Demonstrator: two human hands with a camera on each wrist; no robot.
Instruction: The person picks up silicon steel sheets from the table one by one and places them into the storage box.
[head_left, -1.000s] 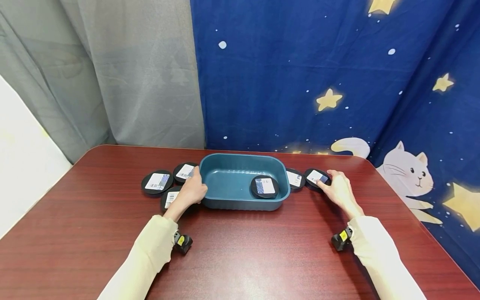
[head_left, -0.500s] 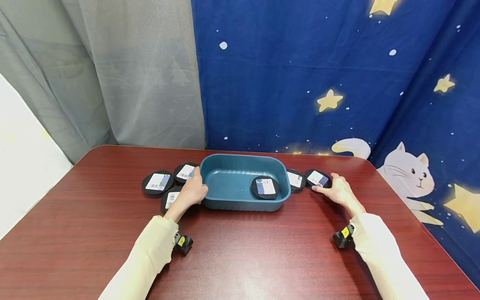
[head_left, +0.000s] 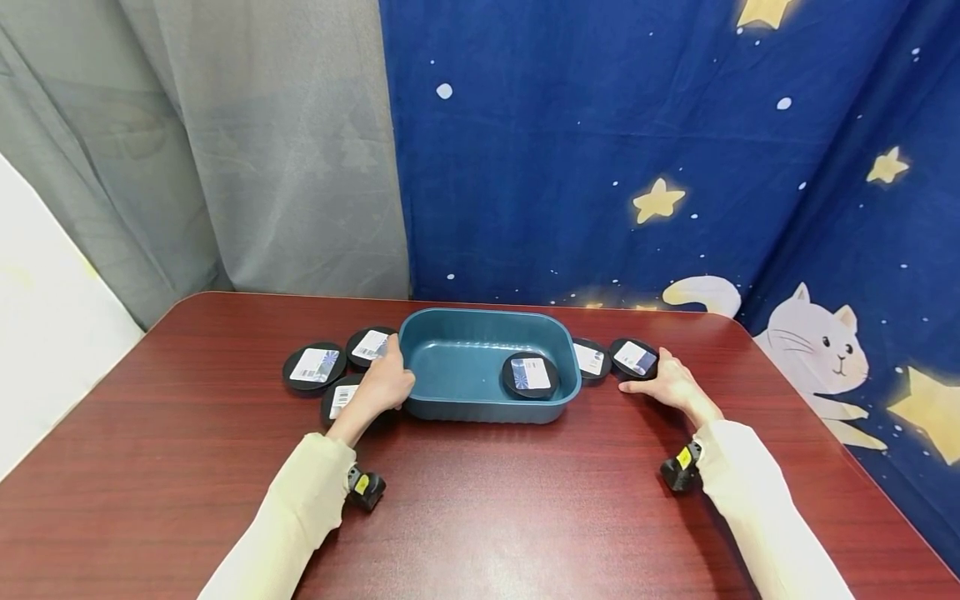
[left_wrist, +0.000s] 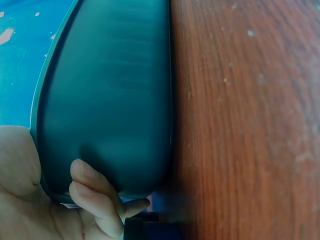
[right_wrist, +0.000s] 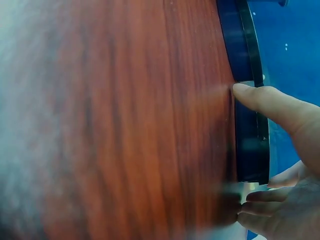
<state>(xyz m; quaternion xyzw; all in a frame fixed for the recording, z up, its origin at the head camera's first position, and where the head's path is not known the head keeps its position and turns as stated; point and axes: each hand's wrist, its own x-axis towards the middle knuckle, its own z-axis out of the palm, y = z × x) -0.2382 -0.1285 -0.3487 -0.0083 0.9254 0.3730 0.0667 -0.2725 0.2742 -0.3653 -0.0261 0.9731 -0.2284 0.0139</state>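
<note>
A teal rectangular bin (head_left: 480, 410) stands mid-table with one round black container (head_left: 532, 379) inside, bearing a white-and-blue label. My left hand (head_left: 384, 385) grips the bin's left end; in the left wrist view the thumb is at the rim and curled fingers (left_wrist: 97, 200) lie against the outer wall. At the right, my right hand (head_left: 671, 385) spans another labelled black container (head_left: 633, 358), thumb at its near edge and fingers by its right side. The right wrist view has the straight thumb (right_wrist: 265, 100) along that container's side (right_wrist: 252, 140), which rests on the table.
A further black container (head_left: 591, 360) sits between the bin and the right hand. Left of the bin lie three more: one at the far left (head_left: 313, 367), one behind (head_left: 369, 345) and one partly under the left forearm (head_left: 341, 400). Curtains (head_left: 525, 167) hang behind the table.
My right thumb has slid off the container's labelled top to its near edge, and the hand has spread wider. The left hand and the bin have stayed put.
</note>
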